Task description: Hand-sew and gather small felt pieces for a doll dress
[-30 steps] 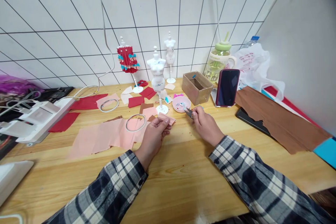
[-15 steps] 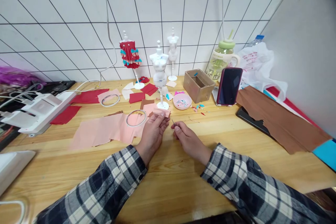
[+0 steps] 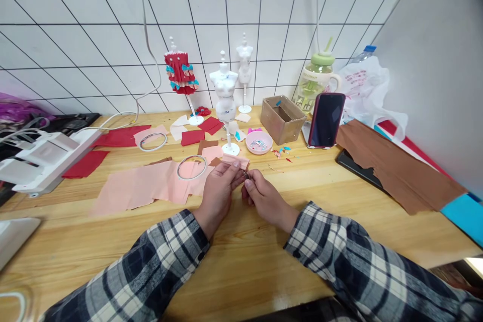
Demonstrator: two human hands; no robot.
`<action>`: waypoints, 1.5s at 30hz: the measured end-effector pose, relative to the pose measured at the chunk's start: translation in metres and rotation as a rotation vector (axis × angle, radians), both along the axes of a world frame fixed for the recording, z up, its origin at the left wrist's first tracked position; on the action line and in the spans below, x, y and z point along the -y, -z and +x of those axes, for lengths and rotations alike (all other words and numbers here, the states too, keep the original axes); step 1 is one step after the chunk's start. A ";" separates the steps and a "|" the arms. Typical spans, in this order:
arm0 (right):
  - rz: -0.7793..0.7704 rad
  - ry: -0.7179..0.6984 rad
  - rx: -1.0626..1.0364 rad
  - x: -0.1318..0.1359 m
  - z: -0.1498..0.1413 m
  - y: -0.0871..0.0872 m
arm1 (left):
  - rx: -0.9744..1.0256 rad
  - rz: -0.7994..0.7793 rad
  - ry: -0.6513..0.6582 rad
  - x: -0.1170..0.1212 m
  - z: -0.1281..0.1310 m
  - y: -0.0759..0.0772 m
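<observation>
My left hand (image 3: pixel 219 186) is closed, pinching a small piece of pink cloth (image 3: pixel 241 161) between thumb and fingers. Close beside it, my right hand (image 3: pixel 262 195) is closed on a thin, dark needle-like thing (image 3: pixel 245 173), whose kind is too small to make out. The fingertips of both hands meet or nearly meet at the cloth's near edge. Just beyond them stands a bare white mini dress form (image 3: pixel 225 85). A pink dish (image 3: pixel 258 142) of small shiny bits sits behind my right hand. Left of my hands, an embroidery-hoop-like ring (image 3: pixel 191 167) lies on pink cloth (image 3: pixel 139 185).
Near the wall stand a dress form in a red ruffled outfit (image 3: pixel 181 73) and another white form (image 3: pixel 245 63). To the right are a cardboard box (image 3: pixel 283 118), a propped phone (image 3: pixel 326 119), a green-lidded jug (image 3: pixel 315 80) and brown cloth (image 3: pixel 396 163). A power strip (image 3: pixel 56 161) lies left.
My right hand has moved left to my left hand, bringing the thin thing to the pink cloth. The whole view has shifted slightly.
</observation>
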State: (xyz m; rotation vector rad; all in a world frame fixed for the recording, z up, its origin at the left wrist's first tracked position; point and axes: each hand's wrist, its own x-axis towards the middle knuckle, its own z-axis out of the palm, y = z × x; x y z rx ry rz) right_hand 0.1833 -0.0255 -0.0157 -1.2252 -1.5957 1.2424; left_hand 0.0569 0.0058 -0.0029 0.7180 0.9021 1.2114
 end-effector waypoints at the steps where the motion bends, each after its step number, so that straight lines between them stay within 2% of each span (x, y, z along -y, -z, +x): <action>1: -0.004 0.005 -0.005 0.000 0.000 0.000 | 0.007 -0.004 0.006 0.000 0.000 0.000; 14: 0.036 0.002 -0.010 0.000 0.002 -0.001 | -0.008 0.027 0.069 -0.001 -0.001 0.004; 26: 0.002 0.010 -0.023 -0.002 0.003 0.000 | 0.023 0.015 0.065 0.000 0.000 -0.001; 33: -0.045 0.013 0.007 -0.003 0.004 -0.005 | 0.038 0.005 0.059 -0.001 0.000 -0.001; 38: -0.121 -0.085 0.047 -0.005 0.015 -0.013 | 0.050 -0.011 0.022 -0.005 -0.006 -0.001; 45: -0.183 -0.171 0.123 -0.006 0.029 -0.020 | -0.064 0.007 0.108 -0.008 -0.011 0.001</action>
